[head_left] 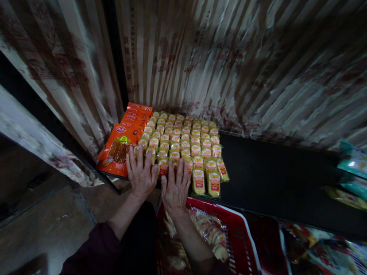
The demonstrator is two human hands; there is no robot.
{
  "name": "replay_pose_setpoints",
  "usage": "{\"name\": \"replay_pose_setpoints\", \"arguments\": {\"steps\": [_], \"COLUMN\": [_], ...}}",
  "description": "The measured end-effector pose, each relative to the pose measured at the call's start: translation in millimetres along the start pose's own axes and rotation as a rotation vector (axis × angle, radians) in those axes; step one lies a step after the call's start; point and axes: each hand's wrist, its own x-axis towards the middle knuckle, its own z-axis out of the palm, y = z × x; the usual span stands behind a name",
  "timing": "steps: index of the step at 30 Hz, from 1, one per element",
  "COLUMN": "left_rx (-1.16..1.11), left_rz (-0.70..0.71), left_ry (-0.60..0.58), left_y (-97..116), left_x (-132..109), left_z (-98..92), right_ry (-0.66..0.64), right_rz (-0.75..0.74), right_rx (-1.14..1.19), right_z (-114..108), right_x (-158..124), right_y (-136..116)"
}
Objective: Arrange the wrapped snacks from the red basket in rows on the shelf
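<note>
Rows of small yellow wrapped snacks (185,144) lie packed together on a black shelf (265,179). Orange snack packets (124,141) overlap in a stack at their left side. My left hand (141,174) rests with fingers spread on the front snacks, beside the orange packets. Just to its right, my right hand (175,188) lies flat with its fingers stretched over the front row. Neither hand is wrapped round anything. The snacks under my fingers are partly hidden.
Below the shelf are a red basket (241,234) with bagged food and another basket at the lower right with packets (337,272). Teal packets (357,161) lie at the shelf's right end. Patterned curtains (213,61) hang behind; a dark post (112,30) stands at the left.
</note>
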Motion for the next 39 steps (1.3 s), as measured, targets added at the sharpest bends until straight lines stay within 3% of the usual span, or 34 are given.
{"name": "replay_pose_setpoints", "arguments": {"steps": [4,8,15,21,27,39], "left_rx": [0.000,-0.028,-0.044,-0.045,-0.023,-0.038], "left_rz": [-0.082,-0.019,0.034,0.051,0.084,0.121], "left_ry": [-0.037,-0.107,-0.106,-0.036,-0.088,-0.072], "left_y": [1.1,4.1,3.2,1.9,0.3,-2.9], "left_x": [-7.5,-8.4,-8.1,-12.1,-15.1,-15.6], "left_z": [4.4,7.8,9.3,11.2,11.7,8.5], "right_ry": [-0.004,0.020,-0.005,0.014,-0.019,-0.001], "right_rz": [0.008,0.015,0.000,0.028,0.017,0.034], "right_rx": [-0.010,-0.033,-0.047,-0.082,-0.106,-0.087], "right_z": [2.4,1.4,1.9,3.7,2.1,-1.0], "right_x": [2.0,4.0,8.0,4.5,6.2,7.8], "right_y": [-0.6,-0.2,-0.5,-0.2,-0.1,-0.6]}}
